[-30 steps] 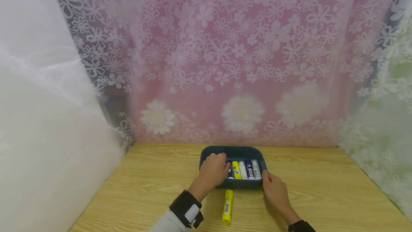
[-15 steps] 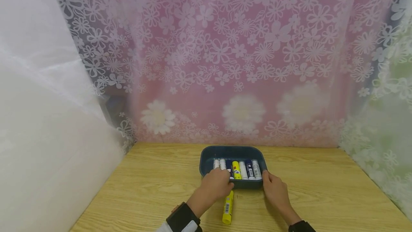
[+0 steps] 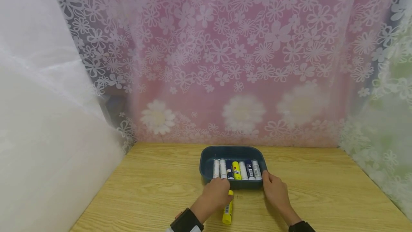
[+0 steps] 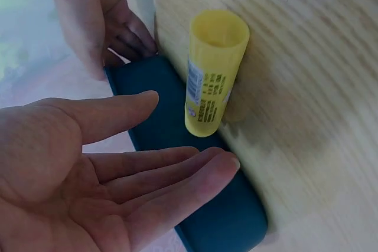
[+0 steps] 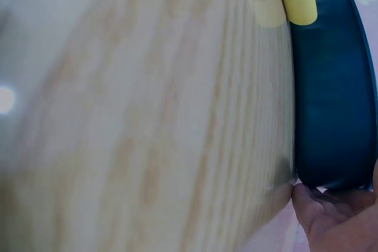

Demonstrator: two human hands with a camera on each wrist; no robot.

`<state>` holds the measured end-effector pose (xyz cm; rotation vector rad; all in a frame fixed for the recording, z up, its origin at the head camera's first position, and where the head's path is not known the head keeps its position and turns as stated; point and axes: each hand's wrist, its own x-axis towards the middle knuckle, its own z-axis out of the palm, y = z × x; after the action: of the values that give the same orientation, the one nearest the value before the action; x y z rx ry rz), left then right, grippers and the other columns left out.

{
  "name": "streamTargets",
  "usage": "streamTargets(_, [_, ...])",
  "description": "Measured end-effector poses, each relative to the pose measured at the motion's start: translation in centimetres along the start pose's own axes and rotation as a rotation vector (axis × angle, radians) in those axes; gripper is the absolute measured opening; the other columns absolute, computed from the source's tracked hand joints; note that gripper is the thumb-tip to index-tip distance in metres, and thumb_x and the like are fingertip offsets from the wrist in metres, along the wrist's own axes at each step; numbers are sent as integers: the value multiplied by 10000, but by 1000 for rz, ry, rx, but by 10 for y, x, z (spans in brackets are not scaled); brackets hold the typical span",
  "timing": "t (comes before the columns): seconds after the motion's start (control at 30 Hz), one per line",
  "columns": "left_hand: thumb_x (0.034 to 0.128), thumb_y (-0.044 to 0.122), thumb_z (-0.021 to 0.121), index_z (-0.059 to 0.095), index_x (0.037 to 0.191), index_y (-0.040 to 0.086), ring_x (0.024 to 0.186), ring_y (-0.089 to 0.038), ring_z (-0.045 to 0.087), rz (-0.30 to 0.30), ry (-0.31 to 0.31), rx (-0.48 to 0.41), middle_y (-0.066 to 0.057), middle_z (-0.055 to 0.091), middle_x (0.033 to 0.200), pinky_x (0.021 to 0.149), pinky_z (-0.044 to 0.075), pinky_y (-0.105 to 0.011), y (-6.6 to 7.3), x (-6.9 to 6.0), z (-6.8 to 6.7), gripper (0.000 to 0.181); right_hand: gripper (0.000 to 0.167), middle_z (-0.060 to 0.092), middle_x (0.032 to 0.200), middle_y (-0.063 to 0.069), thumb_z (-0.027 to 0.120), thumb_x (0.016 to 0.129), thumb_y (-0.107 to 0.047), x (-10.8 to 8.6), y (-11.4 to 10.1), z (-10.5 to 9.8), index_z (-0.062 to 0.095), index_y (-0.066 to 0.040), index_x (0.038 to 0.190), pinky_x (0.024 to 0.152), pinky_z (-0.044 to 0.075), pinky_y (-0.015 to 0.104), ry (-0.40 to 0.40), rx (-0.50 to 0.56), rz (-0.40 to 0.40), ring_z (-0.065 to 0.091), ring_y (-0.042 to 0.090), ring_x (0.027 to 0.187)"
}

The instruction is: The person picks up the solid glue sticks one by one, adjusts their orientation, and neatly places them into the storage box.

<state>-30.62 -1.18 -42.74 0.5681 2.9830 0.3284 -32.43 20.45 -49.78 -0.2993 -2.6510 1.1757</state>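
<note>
A yellow glue stick (image 3: 227, 214) lies on the wooden table in front of a dark teal box (image 3: 248, 184). My left hand (image 3: 215, 194) is over its far end in the head view. In the left wrist view, the left thumb and fingers are extended and apart, beside the glue stick (image 4: 215, 75) and not gripping it. Inside the box several glue sticks lie side by side: white ones (image 3: 223, 169), dark blue ones (image 3: 249, 170) and a yellow one (image 3: 236, 170). My right hand (image 3: 277, 192) touches the outside of the box's right end, its fingertips against the wall.
The wooden table (image 3: 154, 185) extends to both sides of the box. A pink flower-patterned curtain (image 3: 238, 81) hangs behind it. White sheeting (image 3: 48, 135) closes the left side, and a green-white floral sheet (image 3: 383, 128) hangs on the right.
My left hand has drawn back out of the box, toward the person, to the glue stick on the table, uncovering white glue sticks at the box's left. The right hand has stayed put.
</note>
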Motion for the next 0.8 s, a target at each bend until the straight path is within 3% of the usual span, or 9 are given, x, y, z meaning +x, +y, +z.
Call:
streamTargets(0.2, [889, 302, 786, 696, 875, 47, 703, -178, 564, -18, -19, -36, -20, 570, 749, 621, 513, -339, 1, 0, 8, 270, 543, 636, 1312, 259, 327, 1094, -364, -1, 0, 0, 609, 11, 1368, 970, 477, 644, 3, 6, -1, 583, 507, 1229])
streamTargets(0.37, [880, 315, 795, 687, 868, 51, 721, -188, 568, -30, -40, -71, -23, 561, 756, 639, 515, -352, 1, -1, 13, 285, 519, 710, 1093, 193, 353, 1091, -358, -1, 1, 0, 697, -2, 1247, 873, 510, 604, 20, 7, -10, 667, 397, 1039])
streamTargets(0.47, [869, 316, 802, 675, 844, 62, 730, -193, 570, -29, -36, -65, -19, 551, 751, 643, 510, -357, 0, -1, 16, 286, 522, 707, 1120, 202, 346, 1092, -362, -1, 1, 1, 690, -9, 1265, 884, 508, 608, 18, 5, -2, 663, 412, 1062])
streamTargets(0.6, [846, 309, 823, 669, 827, 67, 720, -187, 568, -18, -12, -52, -15, 552, 742, 633, 507, -350, 0, 0, 20, 288, 549, 627, 1334, 250, 323, 1093, -374, 0, 1, 2, 604, 3, 1377, 986, 470, 645, 4, 5, 15, 566, 503, 1255])
streamTargets(0.67, [831, 299, 837, 666, 818, 68, 714, -186, 573, -11, 2, -47, -17, 557, 739, 623, 508, -347, 0, 0, 22, 288, 554, 614, 1349, 252, 321, 1093, -375, 0, 0, 1, 595, 8, 1384, 993, 464, 650, 0, 6, 15, 548, 510, 1271])
streamTargets(0.8, [816, 269, 849, 671, 825, 61, 717, -188, 578, -1, 12, -35, -29, 573, 751, 618, 511, -343, -1, 1, 24, 274, 543, 696, 1193, 223, 336, 1092, -369, -1, 0, 0, 629, 10, 1348, 930, 499, 619, 5, 5, 10, 636, 451, 1152])
